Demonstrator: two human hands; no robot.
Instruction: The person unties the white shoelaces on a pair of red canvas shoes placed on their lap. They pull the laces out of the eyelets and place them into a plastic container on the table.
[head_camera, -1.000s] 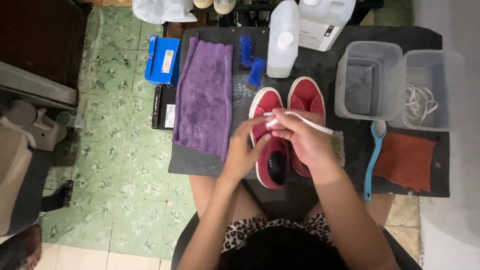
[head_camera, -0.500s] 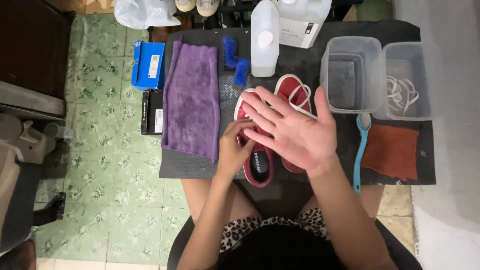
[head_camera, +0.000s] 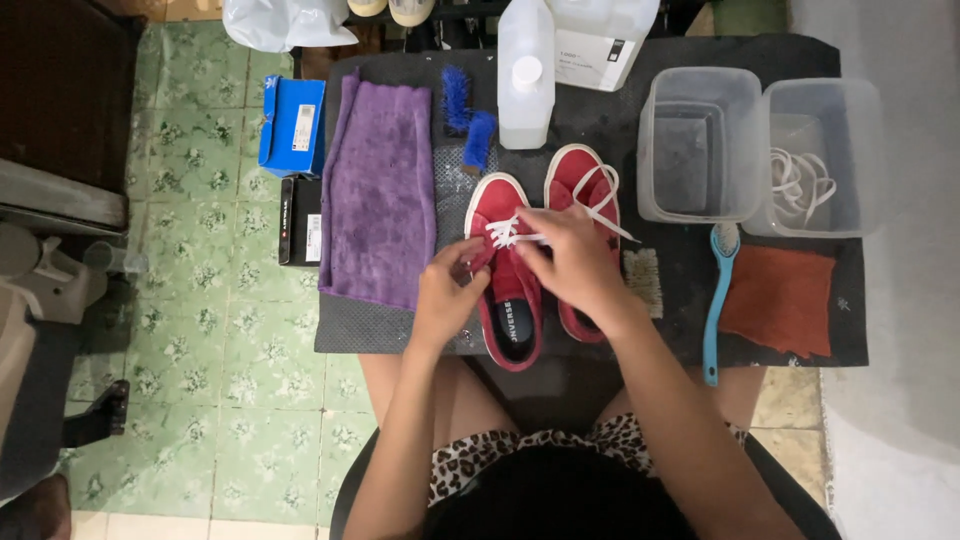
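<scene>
1. Right hand fingers pinch the white lace across the left red sneaker.
2. Left hand fingers curl narrow against that sneaker's side, steadying it.
3. The sneaker sits mid-worktop, touching its twin, the right red sneaker.
4. Left of them lies a purple towel; beyond, two blue brushes and a white bottle.
5. Right: clear tubs, a blue-handled brush, an orange cloth.
</scene>
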